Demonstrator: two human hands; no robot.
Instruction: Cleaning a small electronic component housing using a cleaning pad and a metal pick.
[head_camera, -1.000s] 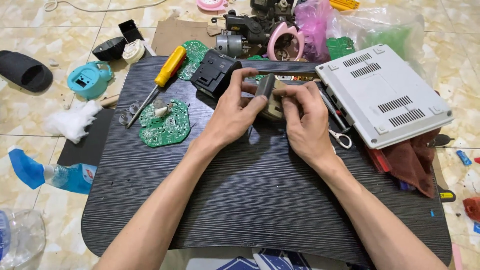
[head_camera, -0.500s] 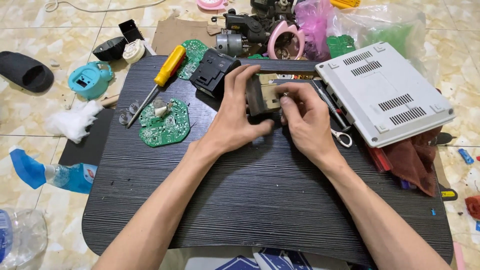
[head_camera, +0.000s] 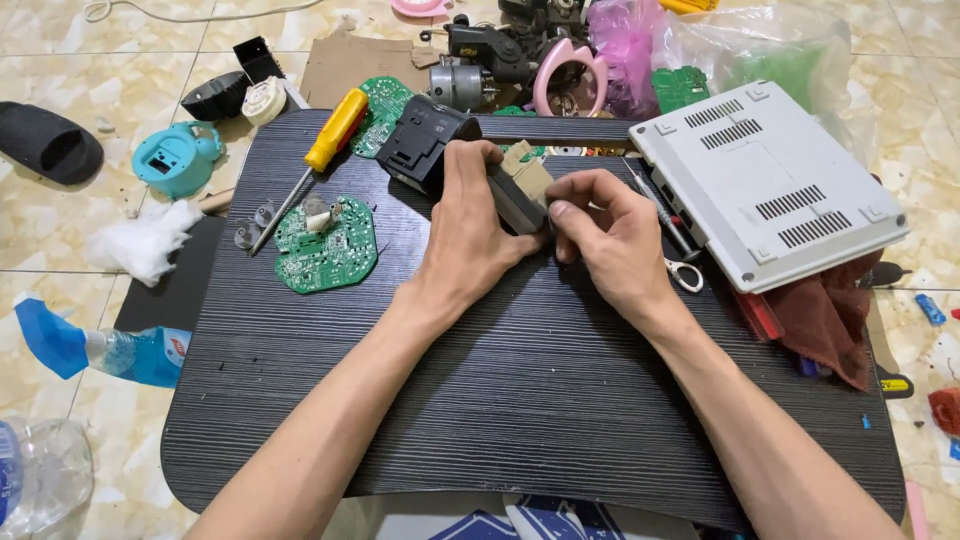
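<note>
Black part (head_camera: 515, 205) in both hands' grip — left hand (head_camera: 470, 235), right hand (head_camera: 610, 235), bare tabletop (head_camera: 540, 400) nearer.

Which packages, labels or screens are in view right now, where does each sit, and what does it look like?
Spray bottle: floor, far left; clear with blue liquid, blue trigger, small coloured label.
Clear plastic bag: top right, behind the grey device case; crumpled, green inside.
Pink plastic bag: top centre; crumpled, translucent.
Cardboard piece: top, behind the black board; flat, brown.
No screens.
</note>
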